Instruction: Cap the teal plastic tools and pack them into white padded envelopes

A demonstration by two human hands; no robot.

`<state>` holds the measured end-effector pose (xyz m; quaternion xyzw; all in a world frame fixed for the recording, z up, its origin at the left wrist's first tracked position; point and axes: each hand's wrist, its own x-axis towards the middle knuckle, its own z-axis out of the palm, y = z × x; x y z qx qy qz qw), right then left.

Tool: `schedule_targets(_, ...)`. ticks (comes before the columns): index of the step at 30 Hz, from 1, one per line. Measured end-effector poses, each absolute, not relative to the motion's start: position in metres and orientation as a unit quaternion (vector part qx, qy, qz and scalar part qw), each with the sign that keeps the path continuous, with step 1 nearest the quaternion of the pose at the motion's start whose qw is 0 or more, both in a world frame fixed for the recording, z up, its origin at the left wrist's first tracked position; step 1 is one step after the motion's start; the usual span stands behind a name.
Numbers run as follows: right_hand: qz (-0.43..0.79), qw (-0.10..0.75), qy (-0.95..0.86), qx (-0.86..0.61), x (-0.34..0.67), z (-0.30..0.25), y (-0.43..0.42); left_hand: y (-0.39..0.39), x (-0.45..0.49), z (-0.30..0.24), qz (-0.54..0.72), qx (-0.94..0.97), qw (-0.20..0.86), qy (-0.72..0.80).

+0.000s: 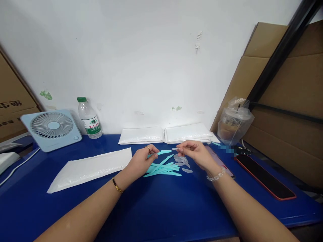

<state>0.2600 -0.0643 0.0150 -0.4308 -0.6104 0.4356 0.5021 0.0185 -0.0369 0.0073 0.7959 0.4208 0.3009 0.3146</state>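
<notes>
Left grip pinches one teal stick between thumb and fingers near its left end, so the wide end pokes out free to the right. Right grip pinches a small clear piece at its right end, fingertips together, the rest of it sticking out left. Stick and piece point at each other but don't touch; holding each by its outer end seems to keep the facing ends uncovered.

Just near of the left grip: pile of teal sticks, loose and crisscrossed. Right of it, below the right grip: clear pieces, scattered, some overlapping. Each heap sits by the hand holding its kind, probably for short reaches.

Further out, left: one padded envelope lying flat, slanted. Far side: two envelope stacks, left stack and right stack, side by side along the wall, likely there to keep the middle of the blue table workable.

Far left: bottle upright, fan tilted back, facing the person, presumably for air. Right: pink-screened phone partly behind the right wrist, dark phone beyond, bagged cup far right by the cardboard.
</notes>
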Motion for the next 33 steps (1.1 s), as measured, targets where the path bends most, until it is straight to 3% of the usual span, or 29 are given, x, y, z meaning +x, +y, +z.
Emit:
schedule_targets(15,0.445,0.436,-0.658,-0.424,0.247,0.002,-0.064,-0.039,0.022,0.006,0.303,0.81,0.305,0.399)
schedule_targets(21,0.266,0.398,-0.703,-0.525,0.266,0.012,-0.059,-0.024,0.022,-0.002,0.286,0.819,0.237,0.437)
schedule_targets(28,0.154,0.134,-0.748,-0.632,0.291,0.026,-0.064,-0.014,0.03,-0.012,0.239,0.837,0.157,0.467)
schedule_targets(33,0.096,0.084,-0.763,-0.634,0.278,0.016,-0.063,-0.031,0.039,-0.008,0.194,0.862,0.134,0.449)
